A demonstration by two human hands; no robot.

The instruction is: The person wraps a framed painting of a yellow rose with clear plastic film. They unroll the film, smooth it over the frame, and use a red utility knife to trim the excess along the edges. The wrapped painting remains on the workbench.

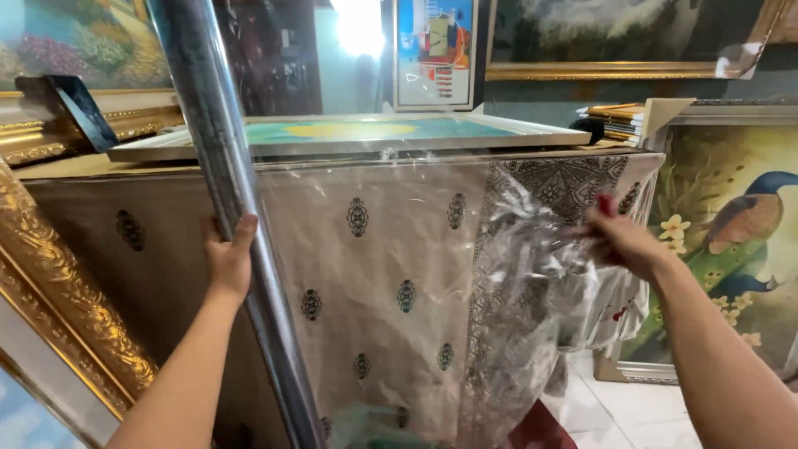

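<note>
My left hand [228,258] grips a long roll of clear plastic film [218,150] that stands tilted in front of me. A sheet of the clear film [499,274] stretches from the roll to the right, and my right hand [622,241] pinches its crumpled free edge. Behind the film is a table covered with a beige patterned cloth [382,249]. A framed picture [349,135] with a pale frame lies flat on top of the table.
An ornate gold frame [58,308] leans at the left. A painting of a peacock [731,241] stands at the right on a white tiled floor [615,411]. More framed paintings hang behind, and a stack of frames [619,120] sits at the back right.
</note>
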